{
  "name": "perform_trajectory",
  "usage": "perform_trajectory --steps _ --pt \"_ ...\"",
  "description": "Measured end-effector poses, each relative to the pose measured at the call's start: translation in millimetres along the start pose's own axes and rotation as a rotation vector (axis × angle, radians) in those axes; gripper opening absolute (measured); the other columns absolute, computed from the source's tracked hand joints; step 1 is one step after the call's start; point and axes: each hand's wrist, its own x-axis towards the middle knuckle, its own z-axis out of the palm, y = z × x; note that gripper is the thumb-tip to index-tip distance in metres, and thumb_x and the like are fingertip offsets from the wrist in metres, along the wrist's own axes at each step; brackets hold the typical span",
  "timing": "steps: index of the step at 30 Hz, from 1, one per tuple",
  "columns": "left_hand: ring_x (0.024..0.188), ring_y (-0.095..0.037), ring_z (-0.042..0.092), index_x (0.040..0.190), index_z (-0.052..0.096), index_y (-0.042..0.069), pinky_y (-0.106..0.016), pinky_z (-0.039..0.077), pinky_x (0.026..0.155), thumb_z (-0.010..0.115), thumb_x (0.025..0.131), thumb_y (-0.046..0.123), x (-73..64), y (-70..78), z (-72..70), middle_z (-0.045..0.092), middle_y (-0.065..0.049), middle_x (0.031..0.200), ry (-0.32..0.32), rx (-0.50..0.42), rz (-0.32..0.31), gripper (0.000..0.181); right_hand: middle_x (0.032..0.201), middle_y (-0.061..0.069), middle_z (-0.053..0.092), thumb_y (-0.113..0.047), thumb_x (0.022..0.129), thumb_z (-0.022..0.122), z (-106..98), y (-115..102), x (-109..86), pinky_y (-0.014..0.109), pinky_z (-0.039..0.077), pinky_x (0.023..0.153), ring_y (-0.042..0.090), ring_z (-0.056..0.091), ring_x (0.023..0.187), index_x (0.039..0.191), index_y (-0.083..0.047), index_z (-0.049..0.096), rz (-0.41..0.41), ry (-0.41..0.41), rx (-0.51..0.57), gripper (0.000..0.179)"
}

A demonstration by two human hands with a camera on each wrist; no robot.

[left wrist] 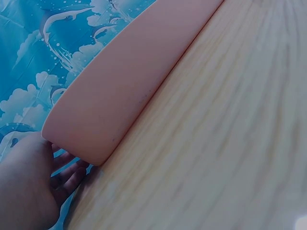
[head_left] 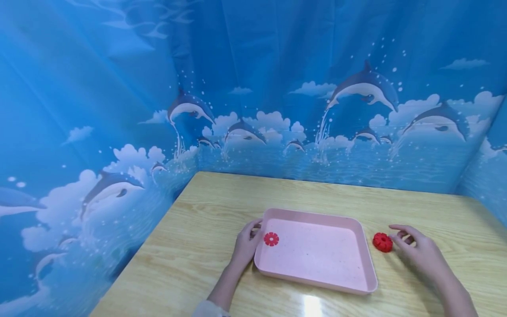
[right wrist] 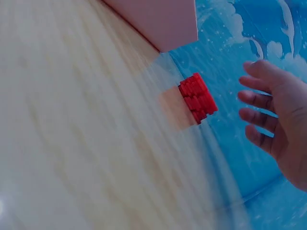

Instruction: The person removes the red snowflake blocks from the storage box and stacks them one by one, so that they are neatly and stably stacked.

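Note:
A shallow pink tray point(head_left: 317, 255) lies on the wooden table, with one flat red notched disc point(head_left: 271, 239) inside near its left end. My left hand point(head_left: 246, 242) rests against the outside of the tray's left end; in the left wrist view, the fingers of this hand point(left wrist: 36, 184) are loosely bent beside the wall. To the right of the tray sits a stack of red notched discs point(head_left: 383, 242), whose layers show side-on in the right wrist view point(right wrist: 197, 98). Close by on its right, my right hand point(head_left: 420, 251) holds nothing, fingers relaxed and apart from the stack.
The wooden table point(head_left: 222, 198) extends around the tray on all sides. Blue curtains point(head_left: 253, 88) printed with dolphins and clouds hang behind the table and along its left and right sides. Light glares off the tabletop in front of the tray.

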Motion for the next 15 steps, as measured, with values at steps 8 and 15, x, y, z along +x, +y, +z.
perform_trajectory --steps 8,15 --pt "0.086 -0.022 0.060 0.120 0.058 0.005 -0.031 0.051 0.077 0.057 0.090 0.012 -0.1 1.2 -1.0 0.060 -0.011 0.104 0.004 0.014 0.003 0.030 0.086 0.004 0.056 -0.018 0.091 0.059 -10.1 -62.1 9.7 0.023 0.045 0.049 0.003 0.049 0.068 0.113 -0.003 0.061 -0.099 0.056 0.038 0.027" --pt "0.087 -0.021 0.059 0.120 0.058 0.007 -0.031 0.051 0.076 0.058 0.090 0.013 -0.5 1.2 -0.8 0.060 -0.010 0.105 0.007 0.013 -0.006 0.030 0.080 -0.003 0.055 -0.014 0.088 0.062 16.0 -111.3 9.9 0.023 0.047 0.051 0.006 0.051 0.065 0.104 -0.004 0.065 -0.205 0.033 0.082 0.020"
